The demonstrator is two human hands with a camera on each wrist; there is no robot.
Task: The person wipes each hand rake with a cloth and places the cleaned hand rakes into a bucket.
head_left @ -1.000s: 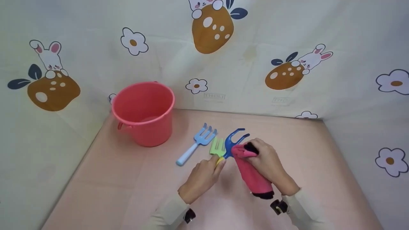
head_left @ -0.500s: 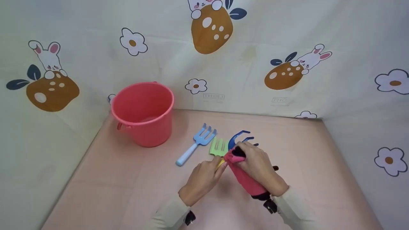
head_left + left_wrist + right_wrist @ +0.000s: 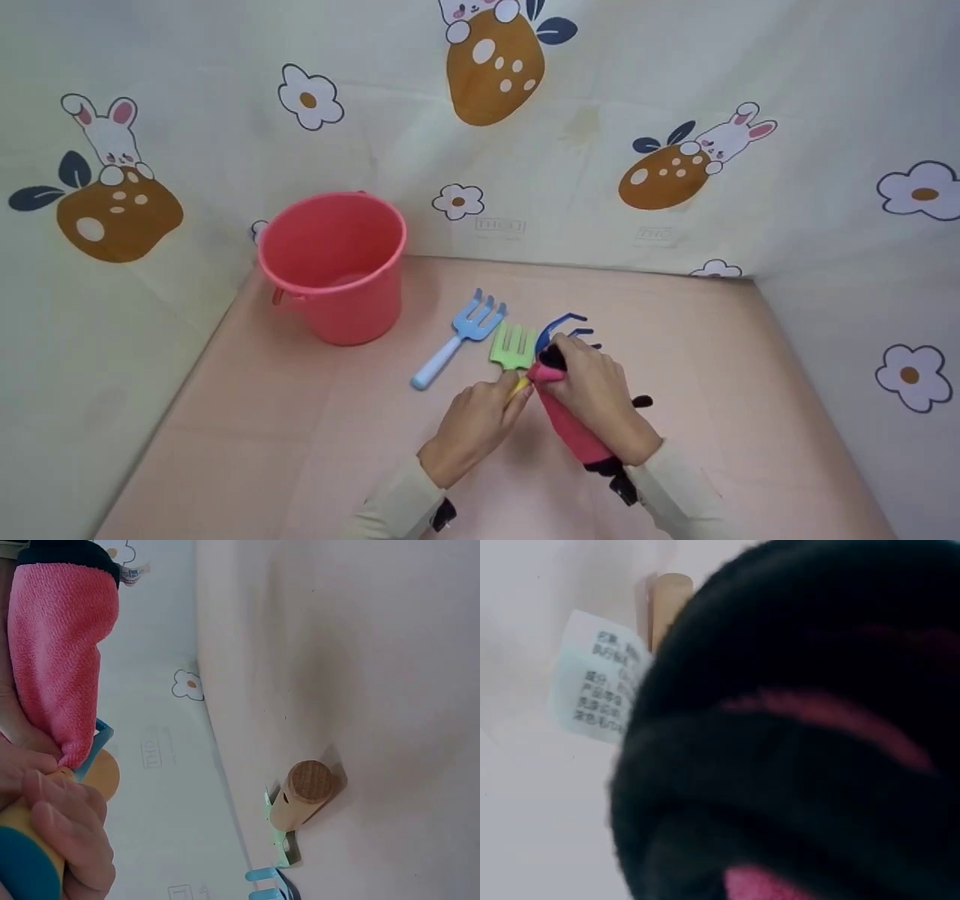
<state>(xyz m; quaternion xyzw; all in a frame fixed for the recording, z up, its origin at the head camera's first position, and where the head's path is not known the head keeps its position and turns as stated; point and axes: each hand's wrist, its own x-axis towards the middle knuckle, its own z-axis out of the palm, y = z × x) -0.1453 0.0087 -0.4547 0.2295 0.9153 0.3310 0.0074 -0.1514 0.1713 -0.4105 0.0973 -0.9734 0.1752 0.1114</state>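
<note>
In the head view my left hand (image 3: 472, 426) grips the yellow handle (image 3: 519, 386) of a small hand rake with blue curved tines (image 3: 553, 330). My right hand (image 3: 604, 397) holds a pink towel with black edging (image 3: 571, 431) and presses it round the rake where handle meets head, close to the left thumb. The towel's loose part hangs below the right hand. In the left wrist view the handle's teal end (image 3: 26, 866) shows beside the curled left fingers (image 3: 71, 840). The towel's black edging (image 3: 705, 787) fills most of the right wrist view, hiding the right fingers.
A light green fork (image 3: 512, 346) with a wooden handle (image 3: 304, 795) lies just beyond my hands. Left of it rests a light blue hand fork (image 3: 457, 341). A red bucket (image 3: 360, 311) stands at the back left. Printed cloth walls (image 3: 390, 135) surround the table.
My right hand and the towel have moved left and slightly down the rake, from its blue head to the yellow handle. The tines have tilted lower and rightward; my left hand barely moved.
</note>
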